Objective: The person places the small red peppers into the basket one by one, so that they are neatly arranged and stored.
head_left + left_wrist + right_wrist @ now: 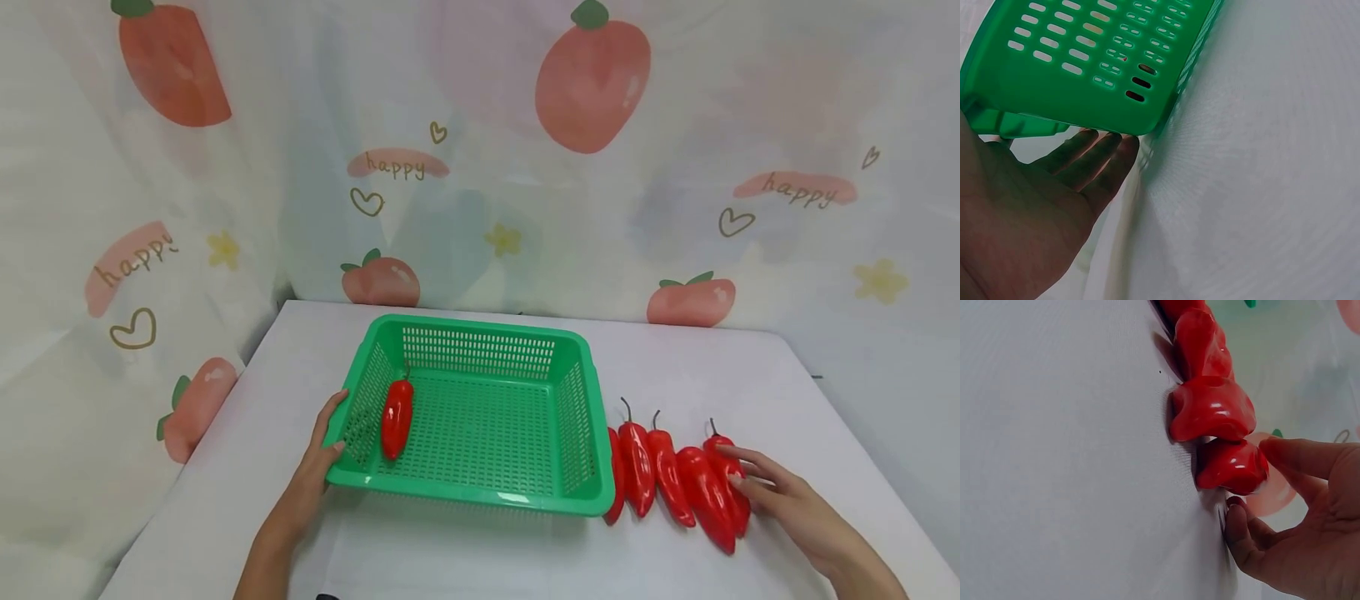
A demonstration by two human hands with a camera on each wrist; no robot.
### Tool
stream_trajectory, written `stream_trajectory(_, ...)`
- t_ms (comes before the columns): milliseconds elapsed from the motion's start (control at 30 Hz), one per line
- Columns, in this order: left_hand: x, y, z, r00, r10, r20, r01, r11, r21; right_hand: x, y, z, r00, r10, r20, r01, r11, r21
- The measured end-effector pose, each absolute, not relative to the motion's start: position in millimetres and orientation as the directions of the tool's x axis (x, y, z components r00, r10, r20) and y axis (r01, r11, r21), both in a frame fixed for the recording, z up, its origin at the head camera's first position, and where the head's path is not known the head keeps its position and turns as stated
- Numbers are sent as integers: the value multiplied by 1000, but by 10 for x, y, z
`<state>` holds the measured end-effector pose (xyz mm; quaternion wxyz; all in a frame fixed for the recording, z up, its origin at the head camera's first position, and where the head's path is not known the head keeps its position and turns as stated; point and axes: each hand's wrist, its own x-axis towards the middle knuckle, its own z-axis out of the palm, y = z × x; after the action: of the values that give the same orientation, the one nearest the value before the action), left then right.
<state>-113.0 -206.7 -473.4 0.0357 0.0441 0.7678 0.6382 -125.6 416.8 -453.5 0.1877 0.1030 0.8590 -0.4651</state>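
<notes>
My left hand (306, 475) grips the left side of a green plastic basket (480, 498), with the thumb at its rim. In the left wrist view, the fingertips (1124, 147) meet the basket's lower edge. One red pepper (397, 419) with a dark stem lies inside, along the left wall. To the right of the basket is a row of several red peppers (637, 471). My right hand (806, 517) reaches over the rightmost pepper (1241, 469), its fingers spread around it. The thumb is right at that pepper, while the lower fingers show a gap from it.
The basket's right wall partly covers the nearest pepper (617, 492) of the row. A white cloth covers the table (442, 554). Behind and to the left hangs a printed curtain (480, 192) with fruit and hearts. A small dark object (327, 597) shows at the front edge.
</notes>
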Motion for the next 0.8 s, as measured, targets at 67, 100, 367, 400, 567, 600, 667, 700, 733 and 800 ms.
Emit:
stream_trajectory(67,-1135,-2075,-4733,-993,114,5,25,173,985,-1274,4149,-4546,-911,2,-412,345,548,-762)
stream_trajectory(100,-1136,-2078,-4735,-993,115,6,26,172,985,-1283,4142,-4551,-911,0,-412,344,548,-763)
stream_trajectory(367,-1142,-2075,-4761,-994,108,14,34,190,981,-1315,4118,-4581,-909,31,-416,356,577,-735)
stream_trajectory(400,-1140,-2074,-4763,-994,106,13,33,192,981,-1315,4119,-4582,-910,32,-412,350,591,-727)
stream_trajectory(567,-1138,-2078,-4762,-994,106,10,30,189,981,-1321,4151,-4589,-914,57,-401,346,625,-699)
stream_trajectory(600,-1138,-2078,-4762,-994,107,10,30,190,981,-1322,4162,-4588,-914,64,-402,351,622,-700)
stream_trajectory(667,-1141,-2079,-4762,-994,109,14,35,190,981,-1332,4186,-4583,-915,68,-397,354,606,-713)
stream_trajectory(700,-1144,-2079,-4762,-994,110,18,38,188,981,-1336,4196,-4578,-917,68,-394,354,596,-721)
stream_trajectory(733,-1145,-2078,-4762,-994,112,18,39,187,982,-1339,4202,-4572,-919,66,-389,350,590,-728)
stream_trajectory(800,-1149,-2079,-4765,-994,111,22,43,186,982,-1353,4215,-4558,-921,55,-386,345,578,-739)
